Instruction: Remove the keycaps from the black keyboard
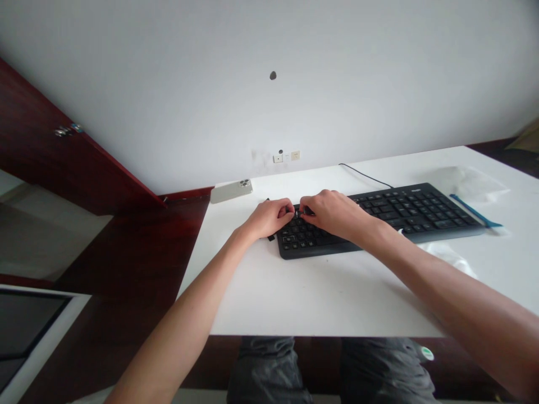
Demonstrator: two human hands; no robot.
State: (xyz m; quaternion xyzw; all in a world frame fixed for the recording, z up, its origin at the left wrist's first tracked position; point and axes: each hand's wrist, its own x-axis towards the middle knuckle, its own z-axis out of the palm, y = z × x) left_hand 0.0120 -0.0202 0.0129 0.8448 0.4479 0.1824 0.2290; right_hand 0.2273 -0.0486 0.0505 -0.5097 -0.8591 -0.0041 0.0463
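On smooth wht table (273, 303): curled hands (269, 217) (330, 210) at oblong blk kbd (404, 210).

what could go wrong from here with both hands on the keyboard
The left hand and right hand crowd the left end of the keyboard, so they might knock nearby keys.

The small dark piece close by the left hand could get brushed aside.

The phone lies at the left edge of the table, so a bump might tip it off.
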